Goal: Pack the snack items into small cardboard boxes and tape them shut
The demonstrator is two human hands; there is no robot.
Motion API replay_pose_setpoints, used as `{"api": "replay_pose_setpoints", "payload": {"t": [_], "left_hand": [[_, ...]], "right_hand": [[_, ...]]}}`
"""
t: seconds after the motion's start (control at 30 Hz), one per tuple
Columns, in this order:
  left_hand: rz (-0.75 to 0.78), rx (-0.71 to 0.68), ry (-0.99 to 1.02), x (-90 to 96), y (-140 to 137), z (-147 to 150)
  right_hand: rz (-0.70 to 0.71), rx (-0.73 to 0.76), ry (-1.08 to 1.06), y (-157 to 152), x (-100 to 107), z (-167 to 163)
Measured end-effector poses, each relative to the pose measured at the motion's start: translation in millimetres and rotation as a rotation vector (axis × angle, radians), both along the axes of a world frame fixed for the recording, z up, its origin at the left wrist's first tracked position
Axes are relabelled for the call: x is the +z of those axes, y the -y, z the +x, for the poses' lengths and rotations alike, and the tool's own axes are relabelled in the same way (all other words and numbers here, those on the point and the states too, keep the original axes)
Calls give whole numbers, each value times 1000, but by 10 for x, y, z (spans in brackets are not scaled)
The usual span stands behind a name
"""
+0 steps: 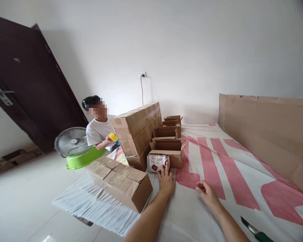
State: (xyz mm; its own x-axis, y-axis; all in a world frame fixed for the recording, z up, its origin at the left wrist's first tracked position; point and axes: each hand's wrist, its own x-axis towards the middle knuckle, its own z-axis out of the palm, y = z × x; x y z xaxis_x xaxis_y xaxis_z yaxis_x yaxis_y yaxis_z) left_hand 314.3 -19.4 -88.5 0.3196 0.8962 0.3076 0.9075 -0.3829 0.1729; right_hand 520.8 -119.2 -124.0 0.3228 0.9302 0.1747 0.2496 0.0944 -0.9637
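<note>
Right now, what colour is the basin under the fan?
Bright lime green; the basin under the fan shows best in the head view.

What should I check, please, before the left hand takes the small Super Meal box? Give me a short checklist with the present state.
1. Left hand at the Super Meal box: ok, fingertips reach its front face, hand flat and open.
2. Right hand free: ok, it holds nothing, fingers loosely curled on the pink and white sheet.
3. Open carton behind the box is unsealed: ok, flaps are up.
4. Contents of that carton: cannot tell.
5. Green-handled knife away from both hands: ok, it lies near the right forearm, untouched.
6. Other person apart from the boxes in hand: ok.
</note>
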Motion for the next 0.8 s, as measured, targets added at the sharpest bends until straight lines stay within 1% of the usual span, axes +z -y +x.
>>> {"api": "replay_pose_setpoints", "payload": {"t": [0.07, 0.17, 0.27, 0.37, 0.4, 0.43, 0.47, 0.5, 0.53, 0.57, 0.6, 0.63, 0.67, 0.7, 0.73, 0.77, 0.8], "left_hand": [[-8, -21, 47, -110, -5, -37], [-21, -39, 132, -143, 23, -42], [-118, -64, 259, -94, 98, -6], [-246, -111, 343, -14, 303, -39], [-265, -154, 353, 29, 404, -88], [-260, -234, 366, 87, 512, -160], [-231, -341, 385, 163, 616, -257], [-169, -486, 413, 258, 702, -379], [-71, -618, 446, 372, 756, -525], [44, -693, 474, 501, 767, -692], [160, -683, 509, 638, 730, -878], [241, -582, 545, 779, 645, -1081], [271, -404, 582, 915, 518, -1297], [277, -152, 617, 1041, 362, -1523], [236, 140, 639, 1150, 193, -1753], [225, 288, 661, 1238, 27, -1981], [221, 385, 681, 1300, -123, -2199]], "right_hand": [[-8, 4, 23, -18, -24, 18], [-21, 13, 51, -40, -55, 38], [-39, 24, 73, -38, -63, 47], [-61, 35, 100, -13, -46, 54], [-72, 39, 114, -4, -36, 55], [-88, 43, 130, 6, -25, 56], [-107, 49, 144, 14, -12, 55], [-126, 49, 155, 20, 1, 52], [-143, 47, 162, 24, 14, 48], [-156, 39, 166, 27, 26, 42], [-165, 30, 170, 28, 36, 36], [-171, 21, 175, 28, 43, 30], [-174, 18, 184, 27, 47, 25], [-174, 21, 196, 26, 47, 22], [-170, 30, 207, 24, 42, 20], [-164, 37, 215, 21, 32, 20], [-158, 42, 221, 17, 19, 20]]}}
